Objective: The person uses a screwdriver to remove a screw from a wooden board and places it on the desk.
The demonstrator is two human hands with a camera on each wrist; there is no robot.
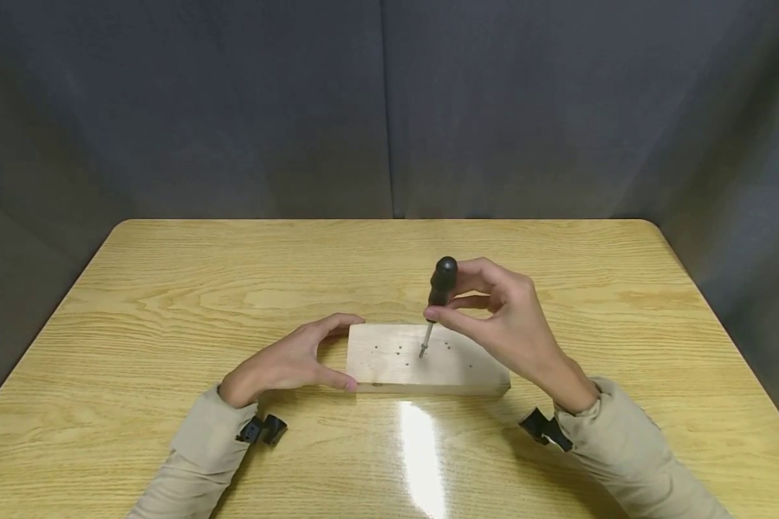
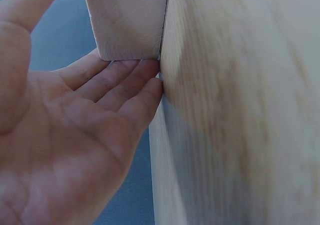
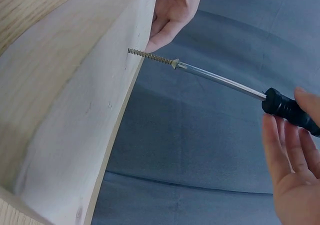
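A pale wooden block [image 1: 379, 369] with several small dark holes in its top lies lengthwise on the table. My left hand [image 1: 292, 358] grips its left end, thumb at the near side and fingers behind the far side. In the left wrist view, the fingers run along the end block face [image 2: 129, 25]. My right hand [image 1: 513, 324] holds a screwdriver [image 1: 443, 280] by its black handle, thumb on one side and fingers on the other. At the tip of its shiny shaft [image 3: 220, 79] stands a threaded screw [image 3: 152, 57], its point at the block's top, most of the thread exposed.
The block rests on a wood-grain table [image 1: 234, 288] with rounded far corners. Dark cloth walls [image 1: 266, 108] enclose its back and sides. Small black wrist devices [image 1: 262, 430] sit below both hands at the beige sleeves [image 1: 208, 440].
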